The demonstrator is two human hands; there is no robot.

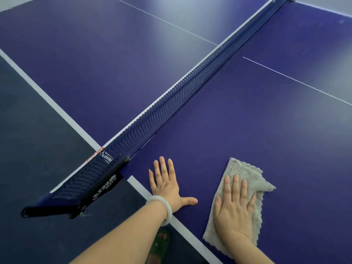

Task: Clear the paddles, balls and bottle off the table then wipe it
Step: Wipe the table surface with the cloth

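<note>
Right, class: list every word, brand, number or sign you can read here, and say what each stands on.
"DHS", probably, upside down: small white letters on the black net clamp.
Larger white logo beside it: too distorted to read.
White print on the net end panel: too small to read.
Red print on the white top tape: blurred, unreadable.

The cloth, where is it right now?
In the head view, the cloth lies on the blue table near its edge, under the right hand, right of the left hand.
</note>
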